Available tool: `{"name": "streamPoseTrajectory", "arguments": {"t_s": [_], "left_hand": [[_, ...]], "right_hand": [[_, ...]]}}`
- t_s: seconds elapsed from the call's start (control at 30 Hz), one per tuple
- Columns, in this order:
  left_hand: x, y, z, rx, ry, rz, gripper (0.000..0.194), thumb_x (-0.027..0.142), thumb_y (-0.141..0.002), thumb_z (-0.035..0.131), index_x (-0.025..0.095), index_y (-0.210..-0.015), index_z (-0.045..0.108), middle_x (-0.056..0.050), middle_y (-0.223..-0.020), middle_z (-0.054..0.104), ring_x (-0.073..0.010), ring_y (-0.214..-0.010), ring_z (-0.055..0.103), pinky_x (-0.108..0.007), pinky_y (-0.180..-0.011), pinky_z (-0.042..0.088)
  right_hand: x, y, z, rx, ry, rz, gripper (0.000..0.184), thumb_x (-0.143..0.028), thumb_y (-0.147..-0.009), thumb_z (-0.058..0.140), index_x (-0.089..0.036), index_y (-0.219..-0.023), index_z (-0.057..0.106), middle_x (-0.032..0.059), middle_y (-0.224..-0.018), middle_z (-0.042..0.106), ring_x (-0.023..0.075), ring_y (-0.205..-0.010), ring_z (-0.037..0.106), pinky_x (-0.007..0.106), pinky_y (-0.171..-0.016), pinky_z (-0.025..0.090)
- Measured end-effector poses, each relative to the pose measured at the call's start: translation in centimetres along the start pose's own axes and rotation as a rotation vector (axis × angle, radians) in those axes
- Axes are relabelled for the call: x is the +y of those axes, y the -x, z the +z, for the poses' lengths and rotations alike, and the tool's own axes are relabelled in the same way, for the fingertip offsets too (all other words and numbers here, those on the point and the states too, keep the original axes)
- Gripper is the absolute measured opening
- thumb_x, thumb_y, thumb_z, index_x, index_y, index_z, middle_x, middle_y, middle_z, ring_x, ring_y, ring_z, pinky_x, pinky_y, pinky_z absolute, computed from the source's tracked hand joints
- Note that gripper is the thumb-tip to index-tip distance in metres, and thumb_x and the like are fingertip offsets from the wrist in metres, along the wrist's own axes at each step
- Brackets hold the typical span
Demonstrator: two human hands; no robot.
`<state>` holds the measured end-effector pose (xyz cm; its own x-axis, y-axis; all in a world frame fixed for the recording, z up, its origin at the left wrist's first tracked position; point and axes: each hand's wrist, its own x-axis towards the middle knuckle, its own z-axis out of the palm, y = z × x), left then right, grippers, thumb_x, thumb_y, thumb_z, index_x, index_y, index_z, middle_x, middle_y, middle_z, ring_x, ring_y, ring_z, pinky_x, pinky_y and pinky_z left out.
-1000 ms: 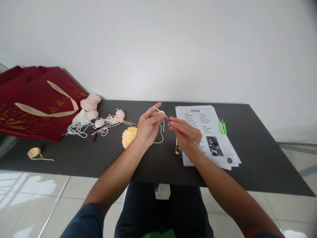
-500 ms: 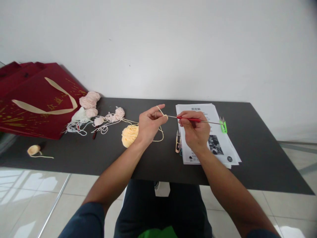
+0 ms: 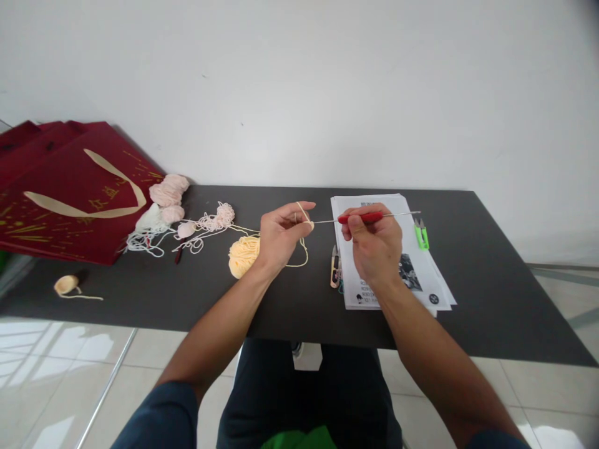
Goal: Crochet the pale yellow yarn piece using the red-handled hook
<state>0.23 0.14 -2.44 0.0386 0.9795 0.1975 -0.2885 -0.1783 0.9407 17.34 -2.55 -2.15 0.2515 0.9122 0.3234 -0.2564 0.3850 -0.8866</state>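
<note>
Between the thumb and fingers of my left hand (image 3: 281,236) is a small piece of yellow crochet work (image 3: 311,225). A strand of yellow yarn (image 3: 302,211) runs over its raised index finger. My right hand (image 3: 375,243) is closed around the red grip of a crochet hook (image 3: 367,217), whose thin metal shaft sticks out on both sides. The hook's left tip meets the crochet piece at my left fingertips. Just left of my left wrist lies a yellow yarn ball (image 3: 244,256), partly hidden by the hand.
Printed sheets (image 3: 374,302) lie under my right hand, with beige thread snips (image 3: 335,267) and green thread snips (image 3: 422,235) at their edges. Pink yarn (image 3: 169,190), white yarn (image 3: 148,232) and dark red paper bags (image 3: 70,199) are at the left. A small yellow crocheted cup (image 3: 66,285) sits front left.
My right hand has turned and risen slightly, so the hook's right end now points higher. The left hand has barely moved and still pinches the crochet piece.
</note>
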Motion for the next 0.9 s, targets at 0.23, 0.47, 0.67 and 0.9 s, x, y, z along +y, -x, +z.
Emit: {"name": "streamPoseTrajectory", "arguments": {"t_s": [0.23, 0.47, 0.67, 0.9], "left_hand": [[0.3, -0.2, -0.3, -0.036, 0.057, -0.065, 0.032, 0.01, -0.065, 0.084, 0.022, -0.095, 0.085, 0.001, -0.068, 0.068, -0.0099, -0.062, 0.055, -0.026, -0.062, 0.042], [0.3, -0.1, 0.1, -0.013, 0.047, -0.06, 0.024, 0.019, -0.068, 0.089, 0.02, -0.091, 0.082, 0.0, -0.072, 0.072, -0.0114, -0.066, 0.063, -0.026, -0.066, 0.048], [0.4, 0.2, 0.7, 0.038, 0.051, -0.079, 0.023, 0.022, -0.068, 0.091, 0.019, -0.087, 0.079, 0.001, -0.072, 0.072, -0.0107, -0.067, 0.064, -0.025, -0.068, 0.049], [0.1, 0.3, 0.5, 0.055, 0.007, -0.026, 0.015, 0.023, -0.074, 0.088, 0.02, -0.086, 0.08, 0.001, -0.073, 0.069, -0.0096, -0.067, 0.058, -0.024, -0.066, 0.045]], "right_hand": [[-0.5, -0.1, 0.3, 0.0, -0.073, 0.051, 0.022, -0.033, -0.082, 0.088, -0.025, -0.085, 0.067, -0.0017, -0.083, 0.077, 0.0103, -0.062, 0.061, 0.026, -0.055, 0.048], [0.1, -0.4, 0.3, 0.008, -0.204, 0.226, 0.027, -0.037, -0.079, 0.091, -0.025, -0.084, 0.068, -0.0024, -0.084, 0.079, 0.0093, -0.065, 0.066, 0.022, -0.056, 0.055], [1.0, 0.0, 0.8, 0.036, -0.248, 0.297, 0.025, -0.039, -0.079, 0.091, -0.024, -0.088, 0.073, -0.0022, -0.089, 0.081, 0.0081, -0.071, 0.072, 0.019, -0.066, 0.064], [0.8, 0.4, 1.5, 0.046, -0.228, 0.318, 0.022, -0.038, -0.083, 0.088, -0.022, -0.089, 0.074, -0.001, -0.088, 0.081, 0.0082, -0.068, 0.071, 0.019, -0.066, 0.065]]}}
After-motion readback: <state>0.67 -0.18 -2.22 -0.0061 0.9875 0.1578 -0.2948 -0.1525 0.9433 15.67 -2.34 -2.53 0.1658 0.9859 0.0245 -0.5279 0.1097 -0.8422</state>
